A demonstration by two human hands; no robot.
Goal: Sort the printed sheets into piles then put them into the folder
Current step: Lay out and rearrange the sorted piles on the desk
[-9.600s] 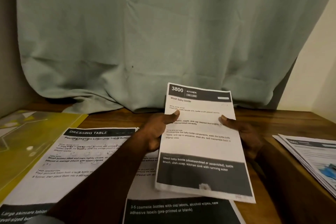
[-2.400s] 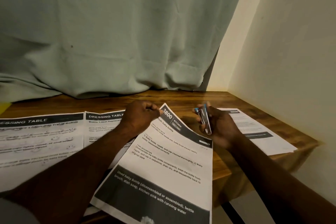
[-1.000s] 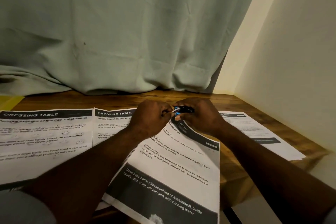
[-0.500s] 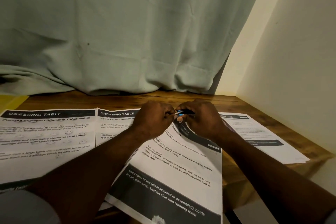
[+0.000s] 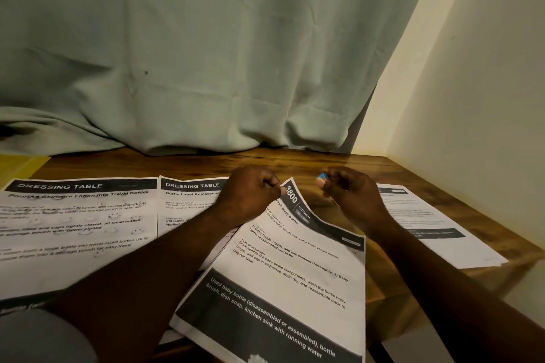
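My left hand (image 5: 250, 196) pinches the top left corner of the kitchen sheet (image 5: 292, 277), headed "3800 Kitchen, Wash baby bottle", which lies slanted over the table's front edge. My right hand (image 5: 349, 193) is a short way to the right of that corner, fingers curled round a small blue stapler (image 5: 321, 177) of which only the tip shows. Two "Dressing Table" sheets (image 5: 79, 224) (image 5: 188, 200) lie flat side by side on the left. Another printed sheet (image 5: 430, 224) lies on the right. A yellow folder (image 5: 17, 163) shows at the far left edge.
The wooden table (image 5: 309, 160) sits in a corner. A pale green curtain (image 5: 206, 53) hangs behind it and drapes onto its back edge. A cream wall (image 5: 477, 97) closes the right side. The table's right front corner is near the right sheet.
My hands were together at the kitchen sheet's top corner, with the stapler on it. Now my right hand has drawn away to the right with the stapler. My left hand still pinches the corner.
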